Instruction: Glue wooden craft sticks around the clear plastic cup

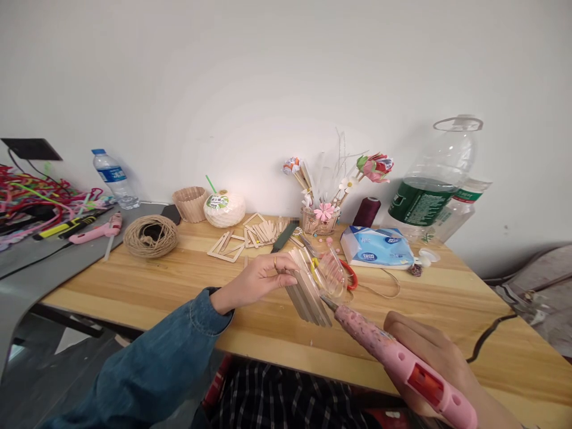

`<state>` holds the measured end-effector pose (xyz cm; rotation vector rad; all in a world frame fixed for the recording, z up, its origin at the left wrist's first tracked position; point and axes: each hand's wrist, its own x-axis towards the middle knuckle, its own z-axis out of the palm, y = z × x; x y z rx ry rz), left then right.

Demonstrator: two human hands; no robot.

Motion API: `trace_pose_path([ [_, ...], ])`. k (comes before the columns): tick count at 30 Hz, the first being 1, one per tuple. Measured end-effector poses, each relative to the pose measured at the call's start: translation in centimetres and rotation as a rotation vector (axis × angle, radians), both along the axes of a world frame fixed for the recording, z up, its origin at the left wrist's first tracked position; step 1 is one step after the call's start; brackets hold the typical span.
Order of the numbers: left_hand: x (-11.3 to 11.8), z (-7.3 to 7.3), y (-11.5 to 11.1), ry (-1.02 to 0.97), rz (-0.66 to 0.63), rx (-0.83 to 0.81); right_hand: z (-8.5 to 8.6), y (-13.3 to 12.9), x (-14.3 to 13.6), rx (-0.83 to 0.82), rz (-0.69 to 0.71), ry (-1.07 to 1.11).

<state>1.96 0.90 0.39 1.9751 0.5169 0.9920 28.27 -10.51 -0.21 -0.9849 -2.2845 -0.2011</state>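
My left hand point(263, 280), with a ring on one finger, pinches the upper end of a panel of wooden craft sticks point(308, 301) laid side by side. The panel is held tilted above the table's front part. A pink hot glue gun point(379, 345) is gripped in my right hand point(429, 351), its metal nozzle at the panel's right edge. Whether the nozzle touches the wood I cannot tell. Just behind the panel lie a clear plastic piece point(333, 274) and red-handled scissors point(351, 275), partly hidden.
Loose craft sticks point(266, 232) and small stick frames lie behind my left hand. Around them are a twine roll point(151, 237), a white coconut point(224, 208), a flower holder point(319, 221), a tissue pack point(378, 247) and a large bottle point(424, 199). A second glue gun point(96, 231) lies left.
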Motion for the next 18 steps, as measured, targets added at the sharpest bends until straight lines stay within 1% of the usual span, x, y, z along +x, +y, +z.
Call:
trace_pose_path([
  [5,-0.20,-0.10,0.15,-0.024,0.054,-0.002,-0.30,0.02,0.26,0.005,0.022,-0.003],
  [10,-0.33,0.13,0.20,-0.042,0.040,-0.028,-0.29,0.09,0.46,-0.041,0.051,0.030],
  [15,-0.38,0.14,0.25,-0.057,0.053,-0.033,-0.12,0.15,0.54,-0.010,0.054,0.023],
  [18,-0.41,0.02,0.33,-0.063,0.059,-0.039,-0.18,0.13,0.50,-0.021,0.039,0.045],
])
